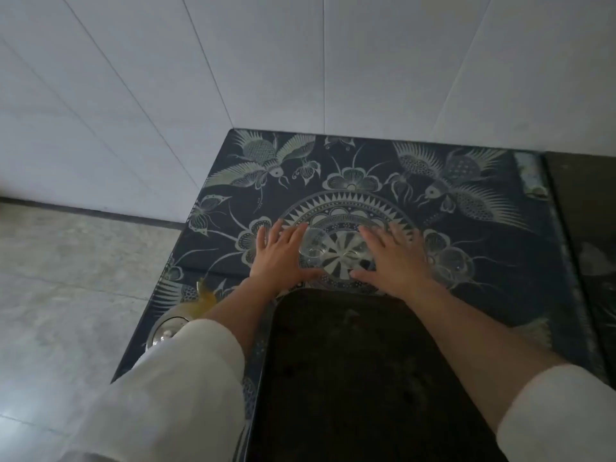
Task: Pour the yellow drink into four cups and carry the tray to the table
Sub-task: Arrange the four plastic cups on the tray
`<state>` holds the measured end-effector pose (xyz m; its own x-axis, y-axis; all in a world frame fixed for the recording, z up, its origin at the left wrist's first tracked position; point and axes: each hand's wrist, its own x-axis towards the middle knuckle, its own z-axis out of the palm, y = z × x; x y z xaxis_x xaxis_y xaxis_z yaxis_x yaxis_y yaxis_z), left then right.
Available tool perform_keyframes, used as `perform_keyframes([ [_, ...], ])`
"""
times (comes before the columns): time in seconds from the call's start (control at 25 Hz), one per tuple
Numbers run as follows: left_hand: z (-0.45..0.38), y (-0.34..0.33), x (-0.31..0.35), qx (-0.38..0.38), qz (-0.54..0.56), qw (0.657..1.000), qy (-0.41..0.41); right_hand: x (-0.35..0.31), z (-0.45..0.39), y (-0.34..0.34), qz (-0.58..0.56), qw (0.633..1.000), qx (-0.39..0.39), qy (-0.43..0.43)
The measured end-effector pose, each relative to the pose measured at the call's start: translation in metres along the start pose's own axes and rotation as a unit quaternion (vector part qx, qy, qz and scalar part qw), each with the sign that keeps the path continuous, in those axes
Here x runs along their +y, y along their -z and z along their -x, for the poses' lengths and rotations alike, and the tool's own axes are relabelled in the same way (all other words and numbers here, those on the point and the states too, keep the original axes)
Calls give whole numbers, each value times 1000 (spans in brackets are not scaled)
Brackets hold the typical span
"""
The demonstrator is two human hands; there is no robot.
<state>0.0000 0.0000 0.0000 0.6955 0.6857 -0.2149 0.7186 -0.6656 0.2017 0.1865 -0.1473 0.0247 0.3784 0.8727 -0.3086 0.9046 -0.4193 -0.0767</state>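
Tray [350,378]: dark, bare, on desk [500,261].
Glass cups [333,251]: beyond tray, unfilled.
Left hand [281,258], right hand [393,260]: fingers spread, flanking cups.
Progress: pouring, carrying seemingly remain.

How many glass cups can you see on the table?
3, I think. One clear cup sits by the left hand, one by the right hand, and one to the right of that hand. They are see-through, so more may be hidden.
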Motion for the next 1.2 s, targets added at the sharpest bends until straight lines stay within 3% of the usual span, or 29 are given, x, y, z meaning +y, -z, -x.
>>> perform_keyframes([
  [0.24,-18,-6,6,-14,-6,1000,5,-8,-27,-9,-2,999,-10,31],
  [0.6,-21,-7,4,33,13,999,-13,-21,-34,-16,-9,997,48,52],
  [0.8,-10,1,2,70,29,997,-18,-27,-21,-10,-33,995,84,45],
  [1.2,44,20,15,66,60,996,-19,-20,51,4,-80,988,130,-11],
])
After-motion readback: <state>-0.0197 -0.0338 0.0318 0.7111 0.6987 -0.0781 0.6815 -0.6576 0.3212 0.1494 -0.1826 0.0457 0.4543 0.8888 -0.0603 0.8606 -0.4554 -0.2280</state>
